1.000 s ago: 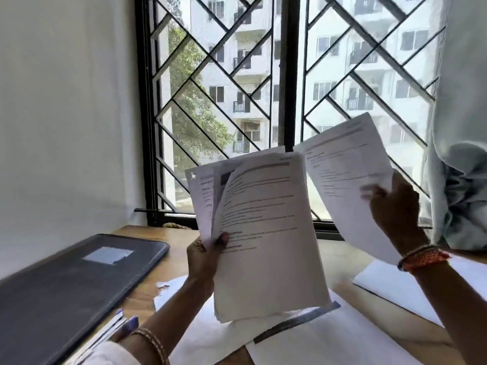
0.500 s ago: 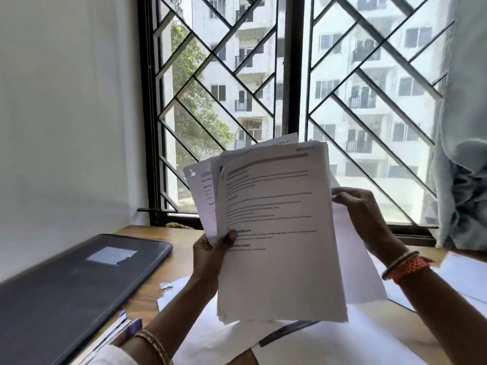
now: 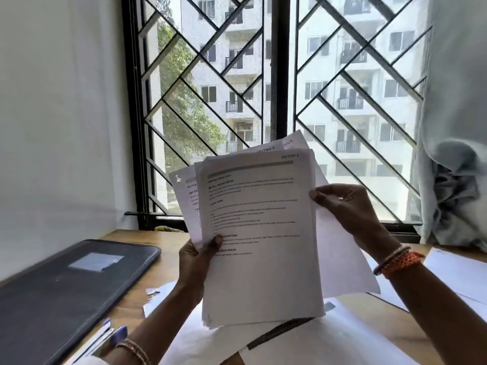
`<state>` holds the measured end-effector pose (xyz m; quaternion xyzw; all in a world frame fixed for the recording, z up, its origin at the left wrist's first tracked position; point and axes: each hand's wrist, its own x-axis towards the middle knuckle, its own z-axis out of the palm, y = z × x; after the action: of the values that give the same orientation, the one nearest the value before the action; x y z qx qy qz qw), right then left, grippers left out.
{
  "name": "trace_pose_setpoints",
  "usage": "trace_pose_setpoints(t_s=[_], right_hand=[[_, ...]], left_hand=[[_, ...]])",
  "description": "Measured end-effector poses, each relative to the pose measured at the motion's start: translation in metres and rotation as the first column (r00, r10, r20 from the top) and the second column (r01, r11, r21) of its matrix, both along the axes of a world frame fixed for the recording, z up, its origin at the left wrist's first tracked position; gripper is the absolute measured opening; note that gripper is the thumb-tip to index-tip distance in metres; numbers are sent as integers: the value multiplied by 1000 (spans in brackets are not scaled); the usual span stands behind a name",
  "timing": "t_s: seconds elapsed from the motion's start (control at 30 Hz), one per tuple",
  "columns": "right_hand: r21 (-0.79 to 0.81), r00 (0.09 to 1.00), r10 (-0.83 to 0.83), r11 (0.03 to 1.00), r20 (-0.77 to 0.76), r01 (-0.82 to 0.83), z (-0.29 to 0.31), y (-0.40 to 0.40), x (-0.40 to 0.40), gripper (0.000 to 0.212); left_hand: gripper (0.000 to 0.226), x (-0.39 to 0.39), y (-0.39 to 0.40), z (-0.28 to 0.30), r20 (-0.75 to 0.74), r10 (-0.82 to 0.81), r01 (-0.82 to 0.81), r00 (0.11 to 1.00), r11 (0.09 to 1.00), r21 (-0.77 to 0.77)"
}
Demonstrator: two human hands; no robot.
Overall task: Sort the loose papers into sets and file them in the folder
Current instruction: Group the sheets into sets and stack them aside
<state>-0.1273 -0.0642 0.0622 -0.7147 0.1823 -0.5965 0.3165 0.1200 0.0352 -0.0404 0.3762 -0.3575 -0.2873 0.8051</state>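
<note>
I hold a fanned stack of printed papers (image 3: 259, 238) upright above the wooden table (image 3: 163, 256). The front sheet is headed "SECTION 1"; sheets behind it show "SECTION 5" and one more heading. My left hand (image 3: 196, 259) grips the stack at its left edge, thumb on the front page. My right hand (image 3: 345, 204) pinches the right edge of the stack near the top, with a loose sheet (image 3: 342, 256) angled out behind. A dark closed folder (image 3: 66, 291) lies flat on the table at the left.
More white sheets (image 3: 303, 341) lie on the table under the stack, and others (image 3: 458, 275) at the right. Pens (image 3: 110, 335) rest near the folder's front corner. A barred window (image 3: 279, 106) stands behind the table, and a pale curtain (image 3: 453, 154) hangs at the right.
My right hand brought its separate sheet in from the right and tucked it behind the stack. It now pinches the stack's right edge. The left hand kept its grip.
</note>
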Motion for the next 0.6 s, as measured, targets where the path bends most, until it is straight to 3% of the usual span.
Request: trace_pose_setpoints(t_s=[0.1, 0.23, 0.43, 0.5, 0.6], right_hand=[[-27, 1000, -20, 999, -15, 20, -2, -1, 0, 12], [-30, 999, -44, 999, -28, 43, -4, -4, 0, 21], [12, 999, 35, 999, -8, -35, -1, 4, 0, 7], [-143, 986, -164, 976, 26, 166, 0, 6, 2, 7], [-481, 882, -461, 755, 93, 445, -3, 11, 7, 4]], left_hand=[[50, 0, 2, 1, 10, 2, -2, 1000, 1000, -10], [15, 1, 0, 0, 21, 11, -11, 1000, 1000, -1], [20, 4, 1, 2, 47, 17, -17, 999, 1000, 6], [13, 4, -1, 1, 53, 30, -31, 998, 999, 10], [12, 3, -2, 0, 56, 49, -50, 997, 999, 10]])
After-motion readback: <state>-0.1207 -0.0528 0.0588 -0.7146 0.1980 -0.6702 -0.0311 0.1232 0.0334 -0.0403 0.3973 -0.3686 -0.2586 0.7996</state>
